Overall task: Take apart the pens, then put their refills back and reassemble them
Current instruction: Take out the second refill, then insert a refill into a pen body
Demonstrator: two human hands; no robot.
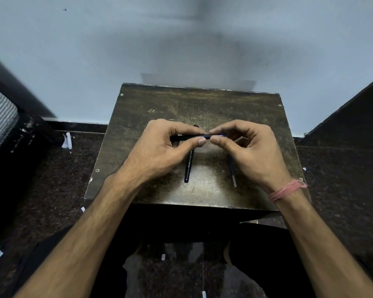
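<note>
Both hands hold one dark pen level above the small worn table. My left hand pinches the pen's barrel between thumb and fingers. My right hand pinches the pen's right end, thumb tips almost touching. A second dark pen with white lettering lies on the table below the hands, pointing toward me. A thin refill or pen part lies to its right, partly hidden under my right hand.
The table stands against a pale blue wall. Dark speckled floor surrounds it, with small white scraps scattered about. Dark furniture edges rise at the left and right. My legs are under the table's near edge.
</note>
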